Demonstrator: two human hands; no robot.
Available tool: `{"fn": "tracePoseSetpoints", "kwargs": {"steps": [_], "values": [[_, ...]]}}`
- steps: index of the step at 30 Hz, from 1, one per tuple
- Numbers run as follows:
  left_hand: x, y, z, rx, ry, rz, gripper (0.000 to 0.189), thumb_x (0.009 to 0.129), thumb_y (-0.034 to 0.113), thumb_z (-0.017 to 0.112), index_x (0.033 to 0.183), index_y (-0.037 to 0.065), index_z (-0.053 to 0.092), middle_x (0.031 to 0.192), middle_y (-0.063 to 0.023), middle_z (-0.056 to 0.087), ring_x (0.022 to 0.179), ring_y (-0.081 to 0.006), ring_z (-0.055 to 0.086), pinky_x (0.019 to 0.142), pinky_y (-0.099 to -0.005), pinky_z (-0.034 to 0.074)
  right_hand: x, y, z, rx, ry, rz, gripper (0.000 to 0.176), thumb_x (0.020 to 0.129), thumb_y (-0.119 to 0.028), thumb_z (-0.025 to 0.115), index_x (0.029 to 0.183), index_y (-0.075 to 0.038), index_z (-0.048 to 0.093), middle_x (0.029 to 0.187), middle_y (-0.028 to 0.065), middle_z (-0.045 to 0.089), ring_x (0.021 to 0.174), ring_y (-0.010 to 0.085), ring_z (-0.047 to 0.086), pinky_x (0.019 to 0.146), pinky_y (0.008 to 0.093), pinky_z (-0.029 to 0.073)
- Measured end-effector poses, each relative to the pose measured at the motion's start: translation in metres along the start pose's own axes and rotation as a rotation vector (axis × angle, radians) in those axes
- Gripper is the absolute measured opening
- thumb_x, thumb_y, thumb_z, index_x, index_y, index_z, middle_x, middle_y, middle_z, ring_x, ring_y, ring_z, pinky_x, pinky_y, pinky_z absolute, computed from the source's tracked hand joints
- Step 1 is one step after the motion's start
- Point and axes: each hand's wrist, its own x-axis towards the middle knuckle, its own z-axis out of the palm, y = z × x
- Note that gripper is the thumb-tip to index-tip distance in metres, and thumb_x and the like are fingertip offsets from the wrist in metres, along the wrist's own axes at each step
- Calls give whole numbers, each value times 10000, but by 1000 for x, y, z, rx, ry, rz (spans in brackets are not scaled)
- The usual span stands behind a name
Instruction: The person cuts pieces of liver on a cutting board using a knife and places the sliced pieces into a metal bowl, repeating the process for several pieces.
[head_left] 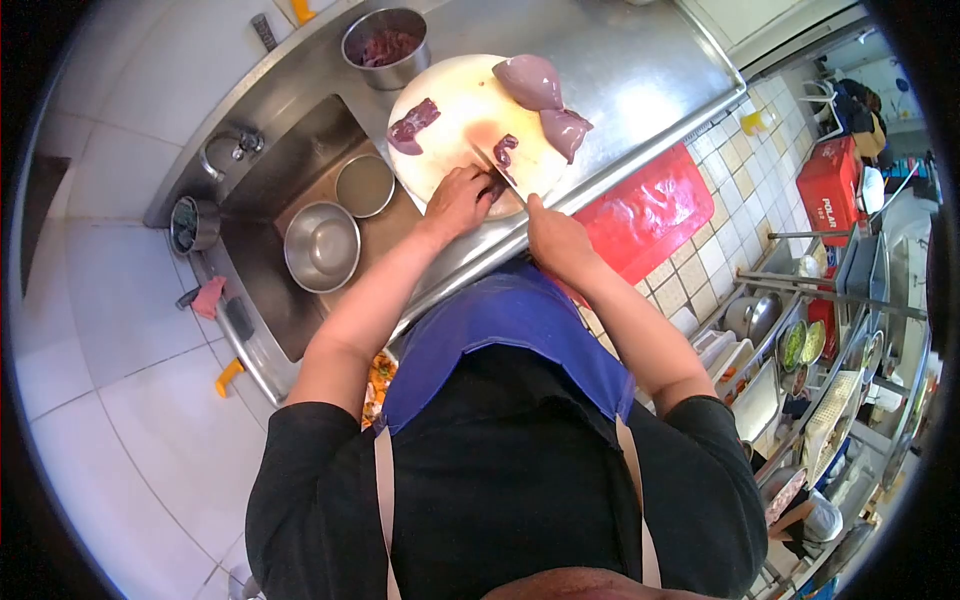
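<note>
Meat [489, 193] is lying at the near edge of the round board [437, 178], with the left hand [459, 203] holding it down, fingers curling onto its dark red surface. Right hand [560, 240] is clenching the handle of the knife [507, 180], whose blade is standing just beside the left fingertips, a curled strip [504, 152] lying close by on its other side. Dark slab [413, 127] and two paler lobes [530, 82] are resting farther back, while a pot [400, 75] of cut pieces is standing just beyond the board.
</note>
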Motion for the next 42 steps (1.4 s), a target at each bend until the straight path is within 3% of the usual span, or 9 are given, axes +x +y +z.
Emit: {"fn": "tracePoseSetpoints", "kwargs": {"steps": [6, 9, 11, 18, 24, 26, 34, 36, 42], "values": [[-5, -8, -3, 40, 78, 24, 323, 897, 177, 706, 1193, 54, 740, 1250, -166, 669, 1165, -369, 610, 1048, -457, 498, 29, 10, -7, -1, 56, -31, 193, 995, -88, 462, 1161, 3, 500, 889, 285, 734, 860, 472, 740, 754, 592, 577], [4, -1, -4, 25, 60, -68, 308, 886, 159, 734, 1164, 27, 736, 1241, -173, 669, 1133, -396, 621, 1020, -472, 510, 13, 13, -8, -41, 16, -32, 190, 995, -86, 465, 1161, 1, 500, 884, 284, 736, 868, 468, 743, 757, 592, 579], [11, 3, 2, 46, 172, 2, 282, 894, 164, 729, 1134, 17, 733, 1220, -181, 675, 1122, -398, 621, 1021, -468, 507, 5, 13, -5, -22, -9, -17, 203, 994, -80, 457, 1172, 8, 499, 909, 295, 735, 893, 469, 741, 776, 590, 579], [12, -1, 19, 30, 134, 20, 251, 890, 175, 726, 1094, 29, 731, 1138, -163, 685, 1124, -361, 623, 1027, -458, 502, -12, 20, -12, 44, -43, 3, 216, 997, -85, 437, 1173, 27, 493, 935, 329, 724, 922, 505, 724, 806, 619, 556], [11, -1, 18, 16, 89, -6, 254, 892, 181, 728, 1096, 30, 737, 1176, -159, 692, 1148, -355, 622, 1042, -457, 493, -41, 29, -23, 72, -106, 81, 204, 1006, -85, 426, 1155, 32, 500, 930, 349, 710, 904, 523, 711, 803, 638, 539], [10, -1, 17, 24, 91, 10, 255, 893, 180, 723, 1104, 38, 739, 1189, -157, 690, 1162, -353, 619, 1051, -457, 488, -24, 35, -15, 81, -3, 17, 200, 1015, -100, 437, 1157, 26, 500, 920, 345, 711, 885, 519, 712, 799, 639, 540], [-1, 2, 0, -26, -6, 39, 262, 889, 131, 682, 1140, 84, 746, 1277, -137, 668, 1205, -352, 605, 1069, -456, 479, -6, 23, -15, 102, 67, 79, 204, 1030, -124, 462, 1157, 30, 504, 870, 321, 715, 865, 500, 720, 775, 626, 550], [-4, 1, 2, -128, 206, -37, 255, 892, 122, 687, 1137, 76, 742, 1289, -127, 659, 1204, -355, 601, 1054, -460, 486, -12, 20, -19, 112, 55, 88, 203, 1029, -119, 462, 1158, 32, 506, 866, 316, 718, 865, 495, 723, 770, 620, 554], [6, -17, -6, -60, 31, -16, 232, 909, 169, 722, 1108, 51, 743, 1165, -144, 696, 1148, -366, 626, 1017, -461, 502, -9, 6, -8, 97, 3, 5, 213, 1021, -99, 441, 1169, 35, 515, 885, 315, 723, 863, 492, 725, 766, 613, 557]]}}
